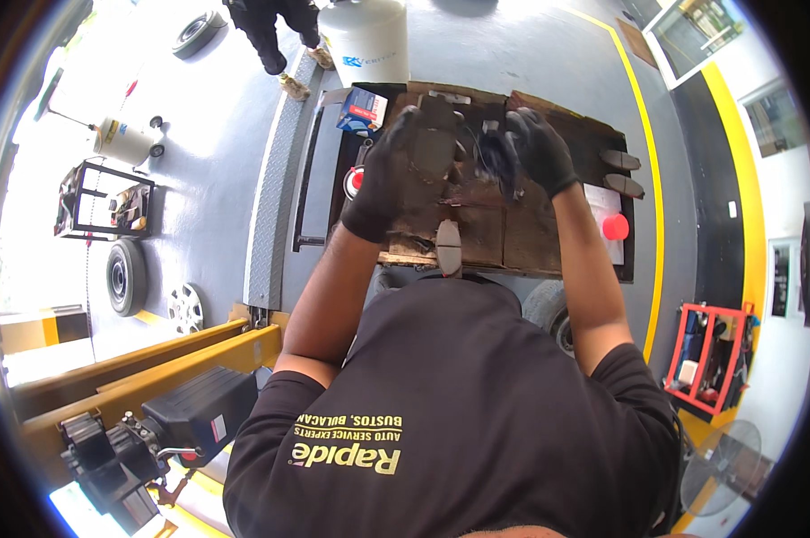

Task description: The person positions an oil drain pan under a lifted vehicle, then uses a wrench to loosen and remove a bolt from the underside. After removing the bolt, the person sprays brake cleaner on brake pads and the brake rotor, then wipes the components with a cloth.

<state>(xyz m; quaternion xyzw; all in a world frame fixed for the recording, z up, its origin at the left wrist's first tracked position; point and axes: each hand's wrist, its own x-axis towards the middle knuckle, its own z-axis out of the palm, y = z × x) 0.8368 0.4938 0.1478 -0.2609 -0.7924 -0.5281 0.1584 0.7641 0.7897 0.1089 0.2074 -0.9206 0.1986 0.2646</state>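
Note:
Both my hands wear black gloves and reach over a worn brown work surface [477,235]. My left hand [383,184] is closed at the edge of a dark, flat brake pad [435,151]; its fingers are partly hidden. My right hand [541,151] is closed on a dark, shiny object [496,154], too smeared by motion to name. A grey brake pad [449,237] lies at the near edge, close to my body. Two more brake pads, an upper one [619,160] and a lower one [624,186], lie at the right edge.
A blue and red box [362,109] and a red-capped can [352,183] stand at the left of the surface. A red-capped container [614,227] is at the right. Beyond stands a white drum [369,49], beside another person's legs [275,36]. A yellow lift beam [154,368] runs at lower left.

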